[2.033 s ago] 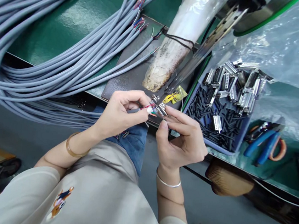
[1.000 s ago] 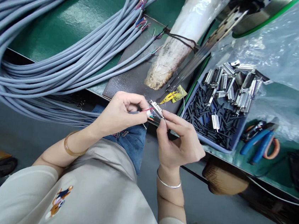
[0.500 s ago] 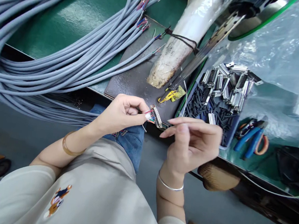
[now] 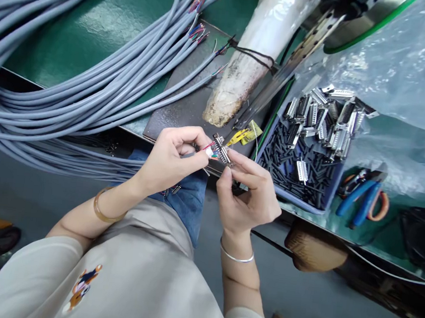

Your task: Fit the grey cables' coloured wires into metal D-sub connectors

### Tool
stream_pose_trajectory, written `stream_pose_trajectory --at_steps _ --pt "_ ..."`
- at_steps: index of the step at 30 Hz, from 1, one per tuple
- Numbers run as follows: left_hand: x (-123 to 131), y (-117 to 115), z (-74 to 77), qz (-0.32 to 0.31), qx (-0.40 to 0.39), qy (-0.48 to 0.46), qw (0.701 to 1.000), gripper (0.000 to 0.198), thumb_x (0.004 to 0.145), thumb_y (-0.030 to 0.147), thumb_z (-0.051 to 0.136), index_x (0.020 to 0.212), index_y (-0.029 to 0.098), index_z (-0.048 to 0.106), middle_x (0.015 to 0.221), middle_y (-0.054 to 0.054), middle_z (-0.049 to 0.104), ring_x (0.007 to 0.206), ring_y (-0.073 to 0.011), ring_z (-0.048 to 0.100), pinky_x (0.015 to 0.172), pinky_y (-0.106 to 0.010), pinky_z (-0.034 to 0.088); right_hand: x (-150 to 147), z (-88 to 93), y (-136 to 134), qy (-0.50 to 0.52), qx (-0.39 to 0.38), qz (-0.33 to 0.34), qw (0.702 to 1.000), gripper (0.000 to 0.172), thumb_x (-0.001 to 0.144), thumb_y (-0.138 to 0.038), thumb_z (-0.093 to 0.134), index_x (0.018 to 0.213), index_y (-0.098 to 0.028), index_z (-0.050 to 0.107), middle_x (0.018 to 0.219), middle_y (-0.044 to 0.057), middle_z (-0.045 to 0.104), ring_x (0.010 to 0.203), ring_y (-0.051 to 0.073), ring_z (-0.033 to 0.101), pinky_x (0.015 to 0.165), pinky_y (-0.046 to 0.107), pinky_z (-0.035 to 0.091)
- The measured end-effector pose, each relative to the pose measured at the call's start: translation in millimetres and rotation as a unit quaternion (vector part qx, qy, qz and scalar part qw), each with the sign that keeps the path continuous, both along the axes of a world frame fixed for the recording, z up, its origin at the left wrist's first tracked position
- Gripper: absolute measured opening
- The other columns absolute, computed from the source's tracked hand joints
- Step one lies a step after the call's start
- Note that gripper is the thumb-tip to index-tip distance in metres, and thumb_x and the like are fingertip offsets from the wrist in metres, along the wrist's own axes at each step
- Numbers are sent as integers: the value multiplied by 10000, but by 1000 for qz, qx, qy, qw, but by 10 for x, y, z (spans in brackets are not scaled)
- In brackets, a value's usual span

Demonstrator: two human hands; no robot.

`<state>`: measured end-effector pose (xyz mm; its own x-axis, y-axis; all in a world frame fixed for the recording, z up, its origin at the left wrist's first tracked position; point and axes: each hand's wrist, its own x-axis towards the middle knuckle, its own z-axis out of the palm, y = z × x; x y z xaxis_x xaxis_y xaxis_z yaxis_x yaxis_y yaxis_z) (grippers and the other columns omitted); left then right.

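My left hand (image 4: 182,153) pinches the thin coloured wires (image 4: 209,148) at the end of a grey cable. These wires lead to a metal D-sub connector (image 4: 221,150) with a row of pins. My right hand (image 4: 247,190) grips the connector's near end between thumb and fingertips. Just behind the connector, a yellow-tipped tool end (image 4: 238,137) points down from a long metal bar, touching or close to the connector; I cannot tell which. Part of the wires is hidden behind my left fingers.
Many grey cables (image 4: 130,74) with stripped ends lie at the left. A blue tray (image 4: 323,208) holds loose connectors (image 4: 321,117) and small black tubes (image 4: 281,151). Blue-handled cutters (image 4: 365,200) lie right of it. A plastic-wrapped white tube (image 4: 246,56) slants across a dark board (image 4: 171,119).
My right hand has moved left and closed on the connector. The connector has shifted slightly up, closer to the yellow tool tip. My left hand still holds the wires.
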<state>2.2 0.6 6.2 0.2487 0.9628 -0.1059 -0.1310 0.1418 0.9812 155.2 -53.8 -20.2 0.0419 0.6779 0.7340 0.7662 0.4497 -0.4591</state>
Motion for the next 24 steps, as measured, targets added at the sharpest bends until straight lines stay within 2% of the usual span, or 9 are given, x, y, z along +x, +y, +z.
stream_pose_trajectory --at_steps 6,13,19,24 --pt "8 22 24 12 17 16 1000 112 751 191 712 677 162 634 691 -18 619 644 -102 566 513 -193 385 16 10 63 18 -4 12 1000 172 860 -98 716 921 -230 625 1047 38 806 871 191 787 710 319 661" --pt "-6 37 52 4 38 -2 999 125 769 184 712 677 142 637 800 -38 701 569 -53 484 485 -187 335 22 86 58 -8 2 5 1000 181 844 -103 749 943 -234 674 1075 24 804 918 184 788 792 310 662" --pt "-31 58 -23 -16 13 -4 1000 130 742 165 723 656 148 628 702 -18 636 586 -67 507 476 -174 321 28 20 23 -41 39 9 998 146 842 -107 744 892 -206 649 1053 39 817 827 156 790 688 233 628" --pt "-42 25 -28 -16 6 -11 1000 121 744 168 737 679 153 637 677 -7 614 548 -59 488 464 -175 326 10 46 22 64 -29 27 997 175 840 -67 731 874 -211 636 1024 37 815 875 178 791 734 284 638"
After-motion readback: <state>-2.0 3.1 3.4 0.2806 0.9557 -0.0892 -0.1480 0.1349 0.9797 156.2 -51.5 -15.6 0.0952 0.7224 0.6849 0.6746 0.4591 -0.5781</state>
